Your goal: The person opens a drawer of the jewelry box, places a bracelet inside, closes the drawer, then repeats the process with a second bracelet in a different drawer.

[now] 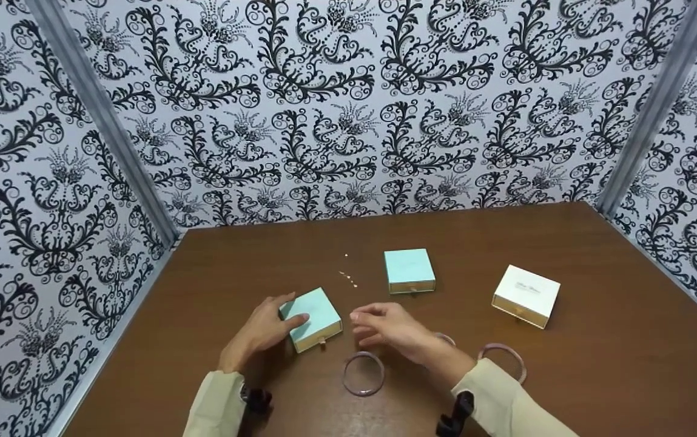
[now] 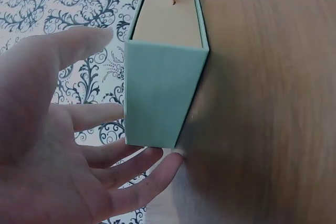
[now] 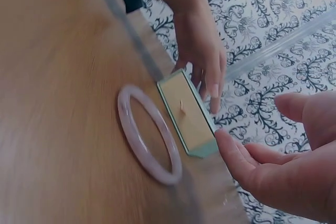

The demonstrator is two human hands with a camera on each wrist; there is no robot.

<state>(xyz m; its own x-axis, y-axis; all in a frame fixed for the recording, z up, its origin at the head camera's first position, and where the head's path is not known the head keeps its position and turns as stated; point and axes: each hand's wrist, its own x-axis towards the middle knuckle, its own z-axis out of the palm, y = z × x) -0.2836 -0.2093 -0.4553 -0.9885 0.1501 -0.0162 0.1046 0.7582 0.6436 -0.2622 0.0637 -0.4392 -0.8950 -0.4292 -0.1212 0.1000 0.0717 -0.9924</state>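
Note:
My left hand point(image 1: 266, 325) is at a light-teal drawer box point(image 1: 313, 320) with a tan front and small ribbon tab. Its thumb lies over the box's top, and other fingers touch the far side; in the left wrist view the thumb stands slightly apart from it. The drawer looks closed. My right hand point(image 1: 393, 328) hovers just right of the box with fingers loosely bent and nothing between them. A pale purple bangle point(image 1: 363, 373) lies on the table in front of that box, also seen in the right wrist view.
Behind are a second teal box point(image 1: 409, 270) and a white box point(image 1: 527, 294) with dark lettering. Another bangle point(image 1: 521, 364) lies by the right sleeve; one more point(image 1: 445, 338) is partly hidden by the right forearm. Small whitish bits point(image 1: 349, 278) lie on the brown table point(image 1: 251, 261).

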